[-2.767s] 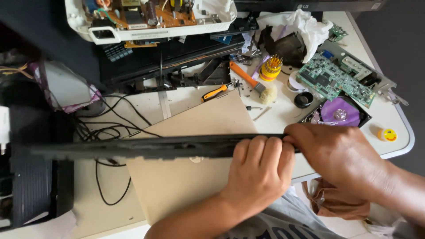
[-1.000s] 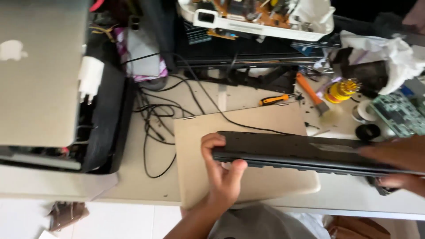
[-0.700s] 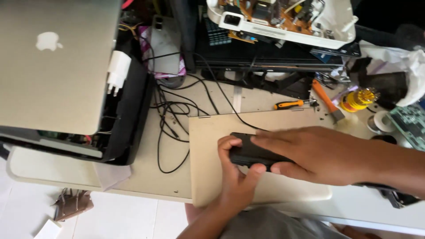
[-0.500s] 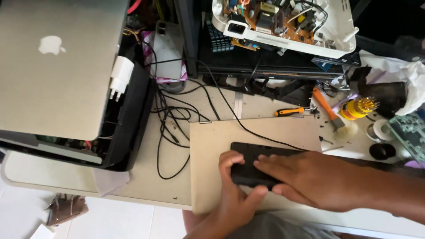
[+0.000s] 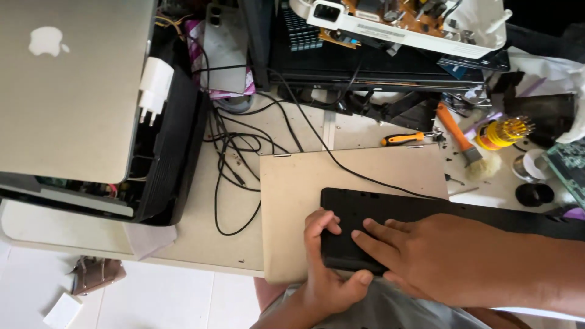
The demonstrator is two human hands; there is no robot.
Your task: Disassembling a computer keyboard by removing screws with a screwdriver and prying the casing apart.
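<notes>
A long flat black panel (image 5: pixel 390 210) lies across a beige closed laptop (image 5: pixel 292 195) on the white table. My left hand (image 5: pixel 326 277) grips the panel's left end from below, fingers curled over its near corner. My right hand (image 5: pixel 426 256) reaches in from the right and lies on top of the panel, fingers spread and pressing on its left part. The panel's right end runs under my right forearm and is mostly hidden.
A silver laptop (image 5: pixel 67 91) sits on a black machine (image 5: pixel 173 158) at left with a white charger (image 5: pixel 153 85). Black cables (image 5: pixel 234 164) trail beside it. Behind: an opened device with circuit board (image 5: pixel 402 21), an orange-handled screwdriver (image 5: pixel 403 139), a brush (image 5: pixel 469 146), a bit holder (image 5: pixel 503 133).
The view swung left across the table. The panel, held on edge before, now lies flat on the beige laptop. My right hand moved from its right end to press on its left part.
</notes>
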